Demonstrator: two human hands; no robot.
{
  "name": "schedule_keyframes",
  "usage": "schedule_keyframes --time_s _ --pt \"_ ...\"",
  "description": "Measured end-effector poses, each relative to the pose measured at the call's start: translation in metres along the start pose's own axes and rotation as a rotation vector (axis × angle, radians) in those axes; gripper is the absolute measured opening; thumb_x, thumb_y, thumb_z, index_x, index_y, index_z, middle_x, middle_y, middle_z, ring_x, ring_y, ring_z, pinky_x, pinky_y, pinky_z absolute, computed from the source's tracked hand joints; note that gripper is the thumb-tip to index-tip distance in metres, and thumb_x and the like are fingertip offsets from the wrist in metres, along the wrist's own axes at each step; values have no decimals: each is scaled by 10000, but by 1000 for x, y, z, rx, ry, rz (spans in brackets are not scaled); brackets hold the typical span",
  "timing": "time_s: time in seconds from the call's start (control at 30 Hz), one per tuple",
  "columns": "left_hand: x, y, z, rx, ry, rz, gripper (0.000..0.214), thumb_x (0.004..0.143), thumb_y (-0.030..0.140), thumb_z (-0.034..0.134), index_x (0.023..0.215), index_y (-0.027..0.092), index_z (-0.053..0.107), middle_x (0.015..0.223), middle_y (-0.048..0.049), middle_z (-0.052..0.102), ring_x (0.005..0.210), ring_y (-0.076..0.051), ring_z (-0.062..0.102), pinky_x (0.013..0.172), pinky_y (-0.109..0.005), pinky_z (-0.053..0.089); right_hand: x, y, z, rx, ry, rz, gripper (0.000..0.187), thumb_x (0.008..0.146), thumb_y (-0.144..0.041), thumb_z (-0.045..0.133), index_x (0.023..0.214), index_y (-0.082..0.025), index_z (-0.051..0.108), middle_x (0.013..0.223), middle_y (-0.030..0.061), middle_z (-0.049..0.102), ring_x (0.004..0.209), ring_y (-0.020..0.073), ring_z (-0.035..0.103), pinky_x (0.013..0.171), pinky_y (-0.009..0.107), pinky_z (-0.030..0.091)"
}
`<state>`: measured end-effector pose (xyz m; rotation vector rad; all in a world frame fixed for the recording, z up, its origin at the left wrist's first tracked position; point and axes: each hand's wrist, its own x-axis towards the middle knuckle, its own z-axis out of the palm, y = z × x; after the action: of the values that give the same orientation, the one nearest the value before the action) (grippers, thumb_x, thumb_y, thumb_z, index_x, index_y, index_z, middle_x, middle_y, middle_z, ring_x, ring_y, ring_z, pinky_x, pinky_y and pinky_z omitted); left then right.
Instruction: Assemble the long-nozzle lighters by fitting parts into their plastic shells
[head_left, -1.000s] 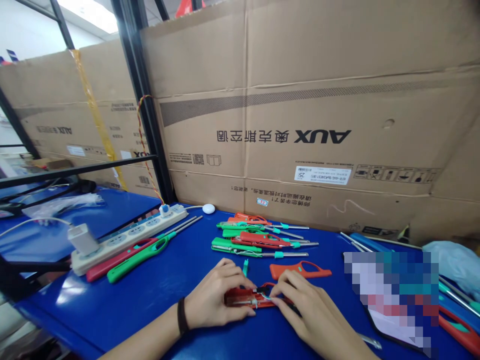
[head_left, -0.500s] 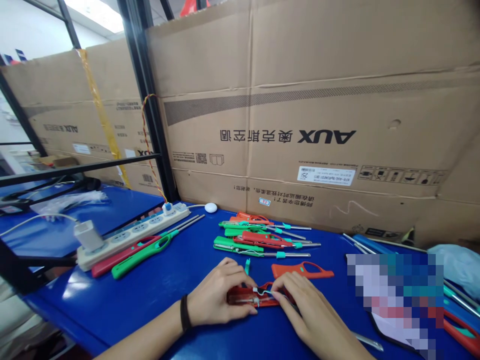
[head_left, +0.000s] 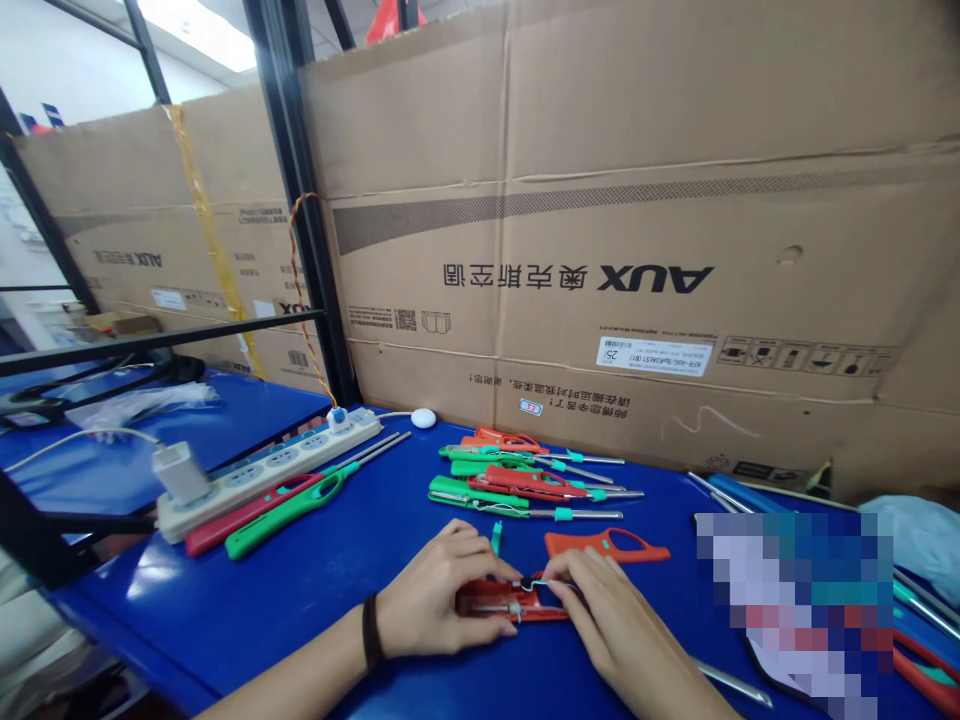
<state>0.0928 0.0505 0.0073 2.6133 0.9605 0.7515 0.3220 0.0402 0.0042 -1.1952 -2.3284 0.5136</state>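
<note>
An opened orange lighter casing (head_left: 491,603) lies on the blue table, its long clear and metal inner parts showing. My left hand (head_left: 431,595) is closed around its left end, thumb in front and fingers behind. A thin pale wire (head_left: 537,584) runs from a small black part in the casing to the fingertips of my right hand (head_left: 611,610), which pinch it. The casing's right end is partly hidden by that hand. Just behind, a loose orange casing half (head_left: 574,546) and a small teal plastic piece (head_left: 496,537) lie on the table.
Several opened green and red lighters (head_left: 517,482) are grouped farther back. At left, a red and a green lighter (head_left: 281,517) lie beside a white power strip (head_left: 281,458). A metal tube (head_left: 733,684) is at my right forearm. Cardboard (head_left: 570,220) walls the back.
My right fingertips and the wire have shifted slightly, and more of the black part shows. My left hand keeps its hold on the casing. The view has moved a little.
</note>
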Motion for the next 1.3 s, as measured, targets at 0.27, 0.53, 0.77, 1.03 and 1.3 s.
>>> schedule_keyframes --time_s 0.27,0.53,0.77,1.03,1.3 --pt "0 0 0 -7 8 7 328 754 367 749 1021 195 668 829 -23 651 791 -179 567 797 -296 356 -1 0 3 -18 -15 -14 147 965 -149 372 954 -229 495 935 30 592 885 201 566 810 386 453" --pt "0 -1 0 -19 13 25 291 762 357 748 1001 205 683 849 -22 662 820 -179 570 812 -296 356 -1 0 2 -27 -12 -47 192 959 -136 375 1009 -257 514 981 26 613 928 204 572 848 402 452" --pt "0 -1 0 12 -3 16 349 766 368 738 1061 197 666 830 -22 651 781 -175 565 797 -300 362 0 -2 1 -66 -1 -41 217 949 -135 395 1046 -278 528 991 23 627 946 207 579 871 415 454" --pt "0 0 -1 9 -11 -2 377 757 364 745 1080 192 652 832 -25 651 787 -180 571 800 -299 361 -1 -1 3 -68 17 -69 212 955 -141 378 1036 -270 525 988 22 629 950 205 583 873 408 461" --pt "-1 -2 0 9 1 14 354 773 378 729 1074 207 655 846 -22 654 803 -177 571 813 -296 359 -1 -2 2 -75 -4 -71 227 950 -119 376 1032 -264 530 991 17 631 952 196 588 883 396 459"
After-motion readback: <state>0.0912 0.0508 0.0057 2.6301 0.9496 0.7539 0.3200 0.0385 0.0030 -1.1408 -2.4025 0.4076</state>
